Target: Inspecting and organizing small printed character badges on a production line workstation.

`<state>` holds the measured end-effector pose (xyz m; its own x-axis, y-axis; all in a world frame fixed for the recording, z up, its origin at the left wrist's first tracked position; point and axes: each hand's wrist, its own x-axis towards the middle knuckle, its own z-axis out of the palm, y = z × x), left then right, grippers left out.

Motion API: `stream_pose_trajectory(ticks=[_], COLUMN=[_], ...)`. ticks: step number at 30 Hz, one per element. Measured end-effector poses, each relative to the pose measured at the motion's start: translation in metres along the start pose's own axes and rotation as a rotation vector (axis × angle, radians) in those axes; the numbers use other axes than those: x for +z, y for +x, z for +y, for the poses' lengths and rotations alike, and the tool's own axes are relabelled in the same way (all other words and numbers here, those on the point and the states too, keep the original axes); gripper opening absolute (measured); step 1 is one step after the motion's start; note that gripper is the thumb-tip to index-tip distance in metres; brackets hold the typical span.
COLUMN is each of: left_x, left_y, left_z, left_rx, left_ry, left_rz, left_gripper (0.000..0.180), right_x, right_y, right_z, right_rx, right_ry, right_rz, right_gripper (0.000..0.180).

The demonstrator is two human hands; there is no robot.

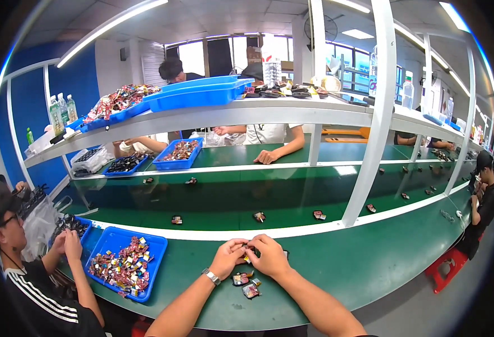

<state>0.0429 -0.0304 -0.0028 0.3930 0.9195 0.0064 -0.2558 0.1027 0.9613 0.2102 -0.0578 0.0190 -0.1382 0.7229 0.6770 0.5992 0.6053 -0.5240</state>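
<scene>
The left hand [229, 257] and right hand [268, 257] met over the smooth green table [348, 269], fingers curled in, pinching a small dark part [250, 250] they mostly hid. Two black-edged assemblies [251, 290] lay just nearer. Leftward stood a blue plastic tray [157, 247] of jumbled red, white and yellow pieces [124, 267]. Beyond, a slanting white metal post [370, 129] blocked some of the glossy belt [224, 196]; five assemblies dotted its left stretch.

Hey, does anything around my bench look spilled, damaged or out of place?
Nothing looks plainly damaged. What stands out is the leftmost blue tray on the upper shelf: its multicoloured parts heap above the rim, so it looks overfilled. Small electronic parts also lie loose on the green bench, outside any tray.
</scene>
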Motion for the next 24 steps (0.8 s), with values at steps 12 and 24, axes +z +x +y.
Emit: stream_pose_trajectory(ticks=[12, 24], left_x=[-0.004, 0.005], left_y=[0.004, 0.003], left_z=[-0.002, -0.002], left_rx=[-0.036, 0.006], left_ry=[-0.105, 0.006], left_rz=[-0.049, 0.057], left_gripper=[0.024, 0.02], right_x=[0.008, 0.01], right_y=[-0.004, -0.003], right_z=[-0.004, 0.006], right_rx=[-0.078, -0.061], right_ry=[-0.177, -0.084], right_rz=[0.073, 0.084], right_gripper=[0.01, 0.011])
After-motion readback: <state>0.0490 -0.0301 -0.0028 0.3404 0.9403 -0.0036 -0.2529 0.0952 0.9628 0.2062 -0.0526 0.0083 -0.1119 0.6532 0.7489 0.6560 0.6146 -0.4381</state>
